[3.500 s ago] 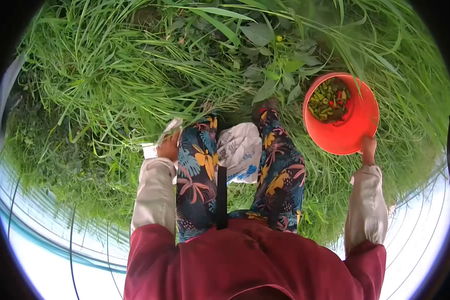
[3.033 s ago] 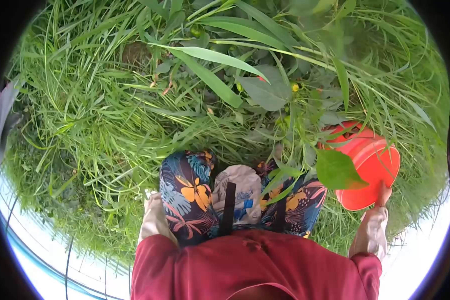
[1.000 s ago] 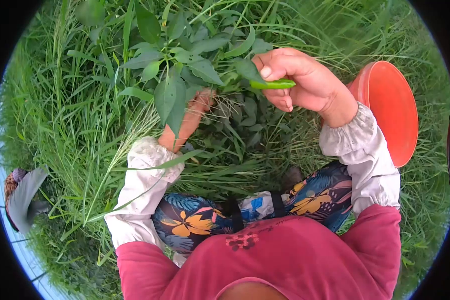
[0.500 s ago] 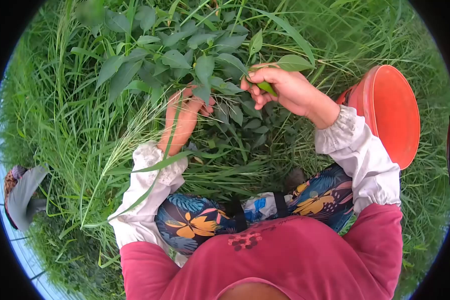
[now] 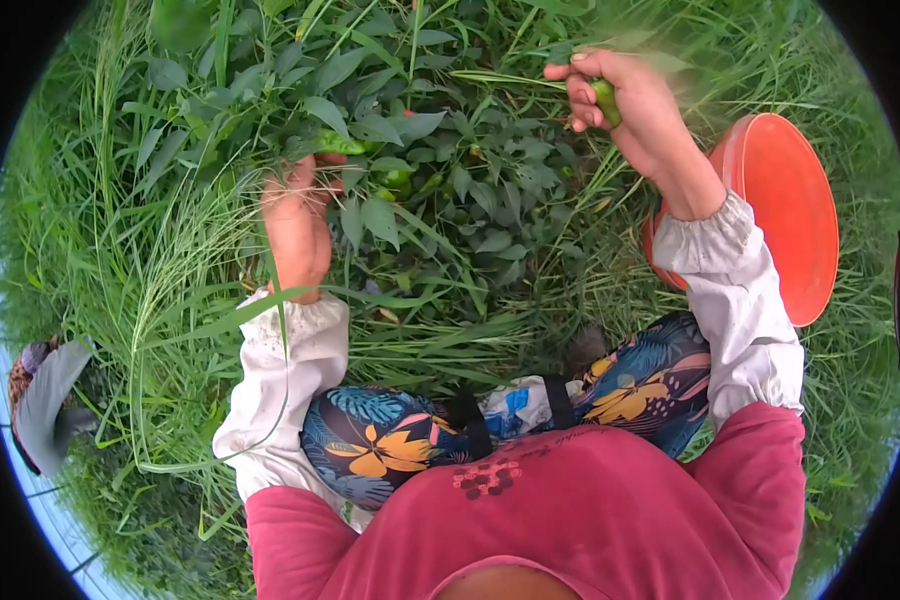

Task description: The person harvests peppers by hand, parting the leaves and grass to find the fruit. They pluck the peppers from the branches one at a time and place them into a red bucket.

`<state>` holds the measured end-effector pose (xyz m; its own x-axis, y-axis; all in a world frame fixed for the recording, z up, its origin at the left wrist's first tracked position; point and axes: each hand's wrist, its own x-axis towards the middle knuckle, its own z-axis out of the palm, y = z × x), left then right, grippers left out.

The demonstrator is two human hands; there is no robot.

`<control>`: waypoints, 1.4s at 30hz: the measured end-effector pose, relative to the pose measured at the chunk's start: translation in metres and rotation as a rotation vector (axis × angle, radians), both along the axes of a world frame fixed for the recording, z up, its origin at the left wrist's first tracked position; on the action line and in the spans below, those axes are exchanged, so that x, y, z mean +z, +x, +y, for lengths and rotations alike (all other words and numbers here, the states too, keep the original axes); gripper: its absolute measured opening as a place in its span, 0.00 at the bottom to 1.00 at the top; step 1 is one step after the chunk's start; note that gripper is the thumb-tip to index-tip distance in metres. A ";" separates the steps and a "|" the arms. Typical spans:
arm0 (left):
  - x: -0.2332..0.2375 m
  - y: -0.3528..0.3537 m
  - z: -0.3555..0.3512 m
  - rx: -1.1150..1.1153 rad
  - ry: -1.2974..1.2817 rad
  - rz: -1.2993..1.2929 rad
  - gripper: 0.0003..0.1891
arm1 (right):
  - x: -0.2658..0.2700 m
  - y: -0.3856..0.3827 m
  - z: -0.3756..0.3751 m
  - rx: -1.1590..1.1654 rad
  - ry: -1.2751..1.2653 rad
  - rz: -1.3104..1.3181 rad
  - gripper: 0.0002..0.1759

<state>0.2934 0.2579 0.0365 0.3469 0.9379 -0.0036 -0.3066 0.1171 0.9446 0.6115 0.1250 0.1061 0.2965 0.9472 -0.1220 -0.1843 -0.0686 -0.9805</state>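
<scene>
Holding the green pepper [image 5: 606, 103] softly in our right hand's [image 5: 640, 118] bent fingers, near the red bucket [image 5: 788, 220], helps us not squash it. Our left hand [image 5: 299, 200] is by another pepper [image 5: 338, 145] in the leaves [image 5: 380, 222]; we can't tell its grip.

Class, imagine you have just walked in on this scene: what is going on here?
A person in a red shirt holds a smooth green pepper in the right hand. The left hand is among the dark green leaves of a low plant, close to another green pepper. A round orange-red plastic bucket sits in the grass by the right arm.
</scene>
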 end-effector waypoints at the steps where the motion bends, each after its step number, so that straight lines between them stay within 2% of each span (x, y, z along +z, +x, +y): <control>1: -0.004 -0.004 0.004 -0.001 -0.047 -0.055 0.05 | -0.001 -0.002 0.001 -0.003 -0.001 0.001 0.14; 4: -0.007 -0.010 0.008 0.035 -0.119 -0.116 0.05 | -0.006 -0.003 0.003 -0.052 -0.057 -0.011 0.15; 6: -0.013 -0.017 0.018 0.074 -0.135 -0.171 0.06 | -0.017 0.011 0.005 -0.021 -0.058 0.081 0.17; 10: -0.011 -0.018 0.016 0.043 -0.138 -0.119 0.06 | -0.025 0.028 0.005 -0.013 -0.074 0.196 0.19; 12: -0.014 -0.015 0.014 0.003 -0.133 -0.180 0.05 | -0.029 0.025 0.006 -0.057 -0.018 0.467 0.21; 13: -0.014 -0.011 0.012 -0.040 -0.130 -0.243 0.04 | -0.023 0.015 0.008 -0.053 -0.017 0.466 0.21; 15: -0.005 -0.004 0.004 -0.076 -0.108 -0.211 0.03 | -0.013 -0.011 0.009 0.131 -0.201 0.589 0.22; 16: 0.002 0.002 -0.001 -0.116 -0.087 -0.182 0.03 | -0.017 -0.019 0.010 0.278 -0.255 0.447 0.18; 17: 0.009 0.007 -0.006 -0.125 -0.087 -0.174 0.10 | -0.020 -0.030 0.010 0.337 -0.250 0.246 0.17; 18: 0.010 0.009 -0.008 -0.125 -0.088 -0.175 0.10 | -0.023 -0.041 0.013 0.393 -0.243 0.045 0.15; 19: 0.011 0.010 -0.010 -0.163 -0.047 -0.134 0.08 | -0.029 -0.050 0.017 0.393 -0.243 0.045 0.15; 20: 0.013 0.012 -0.013 -0.202 -0.006 -0.093 0.06 | -0.035 -0.058 0.022 0.315 -0.035 -0.222 0.15; 21: 0.018 0.017 -0.019 -0.170 -0.006 -0.020 0.11 | -0.037 -0.065 0.025 0.229 0.176 -0.485 0.15; 22: 0.018 0.018 -0.022 -0.171 -0.006 -0.020 0.11 | -0.023 -0.071 0.026 0.228 0.176 -0.485 0.15; 24: 0.012 0.019 -0.024 -0.225 0.162 0.173 0.15 | 0.005 -0.078 0.026 0.318 0.120 -0.659 0.18; 26: 0.003 0.018 -0.021 -0.225 -0.254 -0.285 0.17 | -0.009 -0.088 0.032 0.299 0.156 -0.816 0.20; 28: 0.041 0.034 -0.045 -0.157 0.374 0.666 0.15 | -0.008 -0.096 0.027 0.148 0.287 -1.112 0.19; 29: 0.018 0.028 -0.030 -0.326 0.086 0.182 0.14 | -0.005 -0.095 0.026 0.148 0.287 -1.113 0.19; 30: 0.016 0.031 -0.022 -0.444 -0.270 -0.257 0.14 | 0.005 -0.094 0.025 0.229 0.153 -1.019 0.18; 31: 0.014 0.028 -0.026 -0.350 -0.018 0.061 0.14 | 0.011 -0.094 0.024 0.310 0.021 -0.919 0.18; 32: 0.013 0.024 -0.030 -0.246 0.232 0.380 0.14 | 0.012 -0.095 0.023 0.319 0.023 -0.918 0.18; 34: 0.013 0.018 -0.029 -0.318 0.372 0.462 0.14 | 0.023 -0.097 0.021 0.413 0.016 -0.458 0.16; 35: 0.017 0.022 -0.032 -0.372 0.574 0.391 0.13 | 0.040 -0.094 0.013 0.457 -0.153 -0.440 0.14; 36: 0.019 0.022 -0.033 -0.421 0.591 0.398 0.10 | 0.036 -0.093 0.012 0.460 -0.153 -0.441 0.14; 38: 0.012 0.017 -0.025 -0.467 0.606 0.405 0.08 | 0.026 -0.088 0.012 0.489 -0.190 -0.128 0.14; 39: -0.008 0.010 -0.012 -0.306 0.530 0.400 0.07 | 0.027 -0.082 0.011 0.480 -0.184 0.074 0.15; 40: 0.012 0.013 -0.018 -0.206 0.367 0.473 0.07 | 0.038 -0.077 0.008 0.485 -0.104 0.087 0.15; 41: 0.032 0.016 -0.024 -0.105 0.196 0.524 0.08 | 0.037 -0.065 0.009 0.531 -0.083 0.215 0.14; 42: 0.029 0.013 -0.022 -0.106 0.197 0.527 0.08 | 0.037 -0.053 0.013 0.571 -0.059 0.345 0.13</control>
